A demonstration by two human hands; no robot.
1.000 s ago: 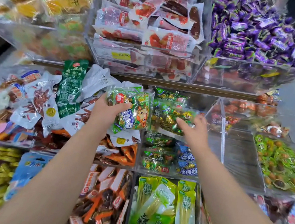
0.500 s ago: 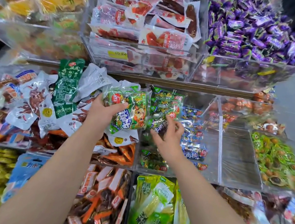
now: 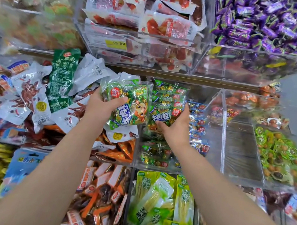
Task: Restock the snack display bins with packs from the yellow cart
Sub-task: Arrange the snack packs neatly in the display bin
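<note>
Left hand: thumb and fingers were curled round a large green pack, held at its 2 o'clock over white-wrapped packs. Right hand: fingers and thumb were clasped on a stack of green packs at its 11 o'clock, within the clear bin. Blue packs were seen at that hand's 3 o'clock, in the same bin. Purple sweets were piled at 1 o'clock, well apart.

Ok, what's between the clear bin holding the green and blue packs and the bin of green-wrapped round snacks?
Head view: one clear acrylic compartment, its near floor bare, with orange-red packs at its far end.
</note>
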